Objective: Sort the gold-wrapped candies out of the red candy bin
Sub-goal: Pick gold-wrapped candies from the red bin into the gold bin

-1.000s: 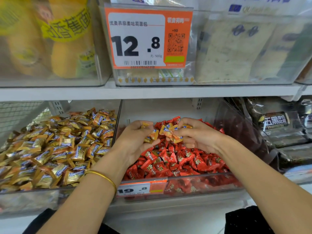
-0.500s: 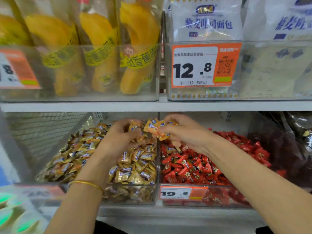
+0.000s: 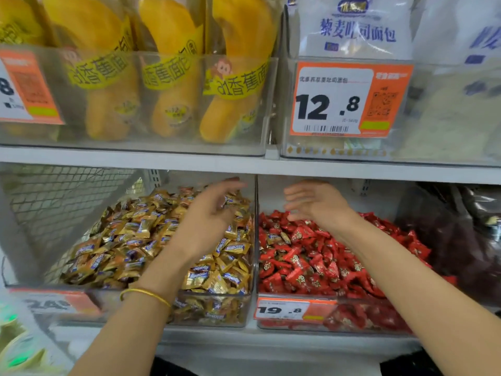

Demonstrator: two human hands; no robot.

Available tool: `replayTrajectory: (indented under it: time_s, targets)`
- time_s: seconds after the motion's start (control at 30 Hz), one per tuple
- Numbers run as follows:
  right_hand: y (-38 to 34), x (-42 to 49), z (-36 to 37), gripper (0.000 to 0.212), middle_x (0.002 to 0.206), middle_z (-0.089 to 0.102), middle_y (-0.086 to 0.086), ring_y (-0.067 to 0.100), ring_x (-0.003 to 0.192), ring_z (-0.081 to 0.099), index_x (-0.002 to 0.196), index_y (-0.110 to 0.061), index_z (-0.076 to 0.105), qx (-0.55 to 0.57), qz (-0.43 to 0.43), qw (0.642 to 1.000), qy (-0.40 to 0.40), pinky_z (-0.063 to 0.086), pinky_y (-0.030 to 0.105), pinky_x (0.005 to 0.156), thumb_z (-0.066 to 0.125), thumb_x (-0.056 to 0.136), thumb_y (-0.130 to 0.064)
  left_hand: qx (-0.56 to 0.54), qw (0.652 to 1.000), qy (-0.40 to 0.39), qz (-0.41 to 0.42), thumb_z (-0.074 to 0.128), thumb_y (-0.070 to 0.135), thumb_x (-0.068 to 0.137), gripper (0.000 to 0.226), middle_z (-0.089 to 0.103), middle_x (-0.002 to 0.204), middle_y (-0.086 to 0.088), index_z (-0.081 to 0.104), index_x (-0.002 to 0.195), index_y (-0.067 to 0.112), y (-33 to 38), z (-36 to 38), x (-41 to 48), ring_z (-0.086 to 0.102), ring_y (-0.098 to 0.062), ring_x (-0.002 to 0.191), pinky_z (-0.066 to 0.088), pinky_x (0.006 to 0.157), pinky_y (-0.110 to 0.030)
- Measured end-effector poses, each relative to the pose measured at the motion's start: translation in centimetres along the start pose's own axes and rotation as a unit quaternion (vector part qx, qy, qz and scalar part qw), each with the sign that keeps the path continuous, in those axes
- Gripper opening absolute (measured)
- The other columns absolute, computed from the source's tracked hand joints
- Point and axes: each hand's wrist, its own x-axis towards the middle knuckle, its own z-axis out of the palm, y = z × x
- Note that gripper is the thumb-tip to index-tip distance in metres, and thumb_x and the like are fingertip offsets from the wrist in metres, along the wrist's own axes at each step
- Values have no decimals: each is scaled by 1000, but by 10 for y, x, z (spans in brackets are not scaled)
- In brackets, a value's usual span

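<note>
In the red bin [image 3: 352,321], two gold candies [image 3: 274,238] lie by its left wall among the reds, so the right hand [image 3: 317,204], hovering spread and empty just behind them, should pinch only those, while the left hand [image 3: 206,226], loose-fingered, blurred, apparently empty, hangs over the gold bin [image 3: 217,310].

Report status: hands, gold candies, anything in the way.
Left hand open over gold bin; right hand open over red candy bin. Two gold-wrapped candies among the reds by its left wall. Nothing covering them.
</note>
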Motion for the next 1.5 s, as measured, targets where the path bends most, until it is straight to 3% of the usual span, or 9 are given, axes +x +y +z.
replayTrajectory:
  time_s: [0.1, 0.2, 0.33, 0.6, 1.0, 1.2, 1.33, 1.43, 1.5]
  targets:
    - [27, 14, -20, 24, 101, 60, 17, 21, 85, 60, 97, -5, 61, -123, 22, 992, 6, 53, 27, 69, 48, 88, 13, 60, 997, -43, 39, 51, 5, 93, 38, 42, 131, 14, 56, 123, 28, 1, 25, 7, 34, -2, 128, 27, 109, -22]
    - [47, 24, -12, 17, 97, 64, 5, 16, 88, 61, 103, -10, 65, -242, -5, 969, -46, 50, 19, 69, 60, 88, -3, 59, 997, -32, 42, 50, 5, 93, 35, 42, 128, 14, 58, 120, 26, -2, 37, 16, 35, 0, 126, 26, 109, -19]
    - [66, 32, 4, 19, 106, 66, 6, 21, 99, 61, 105, -8, 66, -447, -66, 888, -88, 49, 31, 86, 63, 89, -17, 50, 998, -14, 19, 53, 12, 92, 30, 47, 123, 14, 58, 114, 32, -9, 44, 26, 41, -2, 123, 31, 101, -15]
    - [60, 44, -4, 7, 87, 59, 1, 22, 85, 59, 89, -12, 54, -263, -40, 962, -61, 46, 31, 68, 57, 85, -7, 31, 999, -6, 5, 54, 10, 92, 31, 48, 120, 14, 58, 110, 34, -10, 48, 32, 41, 5, 113, 30, 82, 7]
    - [65, 61, 6, 69, 147, 39, 1, 18, 130, 42, 142, -16, 38, -352, -18, 900, -257, 35, 24, 105, 69, 84, -33, 9, 1000, -7, 20, 52, 6, 92, 31, 50, 119, 12, 60, 109, 30, -11, 49, 32, 42, 3, 115, 33, 82, 5]
    - [65, 61, 24, 38, 121, 46, 7, 28, 112, 51, 123, -16, 59, -473, -95, 854, -193, 45, 32, 91, 61, 85, -9, 7, 1000, -4, 19, 51, 4, 92, 32, 50, 120, 10, 61, 110, 28, -12, 49, 32, 42, 1, 117, 33, 83, 4]
    - [70, 56, 13, 28, 109, 49, 2, 22, 95, 56, 114, -11, 64, -372, -75, 919, -109, 45, 25, 85, 65, 86, -11, 18, 1000, -6, 21, 51, 6, 92, 31, 48, 119, 14, 60, 110, 29, -10, 49, 31, 41, 9, 111, 30, 80, 7]
    - [65, 51, -8, 25, 93, 59, 3, 17, 76, 63, 112, -7, 62, -152, 32, 983, -95, 54, 24, 64, 64, 88, -8, 18, 1000, -8, 18, 51, 7, 93, 30, 47, 119, 15, 60, 110, 31, -9, 49, 31, 40, 12, 109, 29, 79, 8]
    - [62, 47, -16, 22, 85, 63, 6, 12, 62, 59, 108, -9, 62, 11, 111, 991, -76, 48, 20, 46, 61, 88, -1, 17, 1000, -6, 15, 51, 6, 93, 30, 47, 120, 13, 60, 110, 29, -8, 49, 31, 41, 8, 109, 28, 79, 9]
